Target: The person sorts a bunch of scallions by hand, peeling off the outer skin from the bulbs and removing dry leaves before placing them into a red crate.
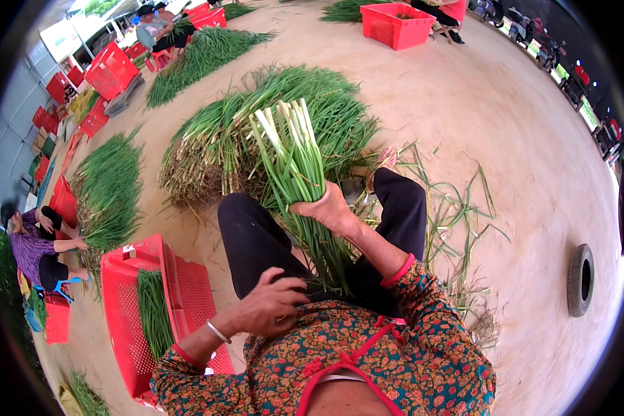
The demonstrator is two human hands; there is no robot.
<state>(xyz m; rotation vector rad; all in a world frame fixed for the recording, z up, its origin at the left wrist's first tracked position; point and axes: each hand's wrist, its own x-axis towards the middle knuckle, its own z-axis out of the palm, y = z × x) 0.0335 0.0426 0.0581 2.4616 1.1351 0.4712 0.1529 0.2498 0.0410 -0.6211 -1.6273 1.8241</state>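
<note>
My right hand (327, 209) is wrapped round a bunch of scallions (295, 166) between my knees. The white stem ends point up and away from me, and the green leaf tips hang down to my lap. Close to those tips, at my waist, is my left hand (274, 302), with a pale bangle (218, 332) on its wrist. Its fingers are bent and apart, with nothing visible in them. Just past my knees a large heap of untrimmed scallions (319, 90) lies on the ground, its brownish root ends mostly toward the left.
A red plastic crate (187, 291) with scallions inside stands at my left. Loose leaves and scraps (457, 222) litter the ground at my right, and a tire (580, 280) stands farther right. Another person (38, 243) sits at the far left by another heap (107, 187).
</note>
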